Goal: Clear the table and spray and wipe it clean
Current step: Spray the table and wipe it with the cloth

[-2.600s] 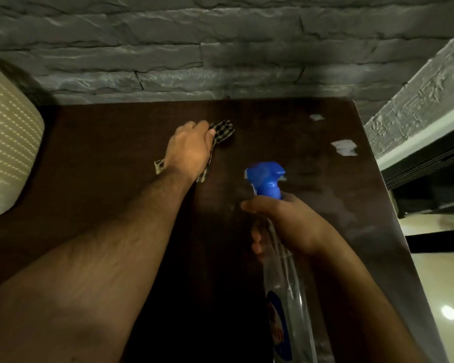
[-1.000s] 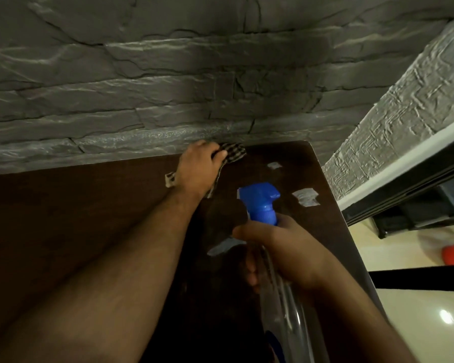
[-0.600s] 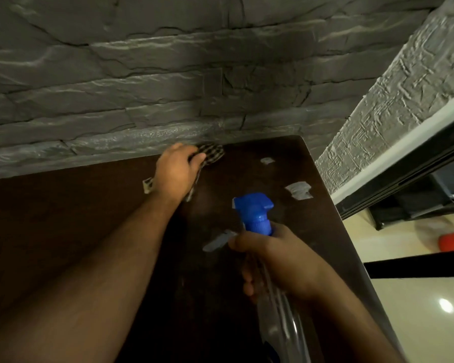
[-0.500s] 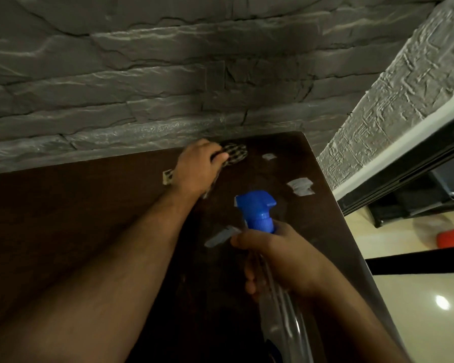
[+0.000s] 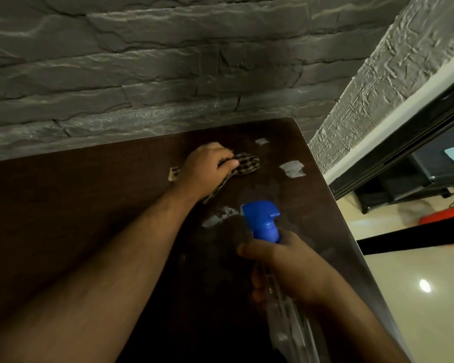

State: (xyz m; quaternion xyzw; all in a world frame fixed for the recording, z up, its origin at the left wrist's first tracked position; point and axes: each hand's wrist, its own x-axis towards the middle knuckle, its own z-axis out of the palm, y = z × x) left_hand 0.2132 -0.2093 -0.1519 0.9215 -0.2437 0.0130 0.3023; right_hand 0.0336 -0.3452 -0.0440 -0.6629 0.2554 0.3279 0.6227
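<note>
Your left hand (image 5: 207, 166), gripping checked cloth (image 5: 243, 165), has swept right toward far corner of dark wooden table (image 5: 76, 205); right hand (image 5: 286, 268) keeps clutching clear blue-capped spray bottle (image 5: 264, 221). White smears (image 5: 292, 169) remain; wiping unfinished.

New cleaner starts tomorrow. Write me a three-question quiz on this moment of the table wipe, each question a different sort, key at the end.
1. True or false: the left hand grips the checked cloth on the table.
2. Which hand holds the spray bottle? A) left B) right C) neither
3. Fill in: the pale smears lie on the table's ____ side, near the stone wall.

Key
1. True.
2. B: the right hand is wrapped round the bottle's neck, below the blue trigger head.
3. Right.
</note>
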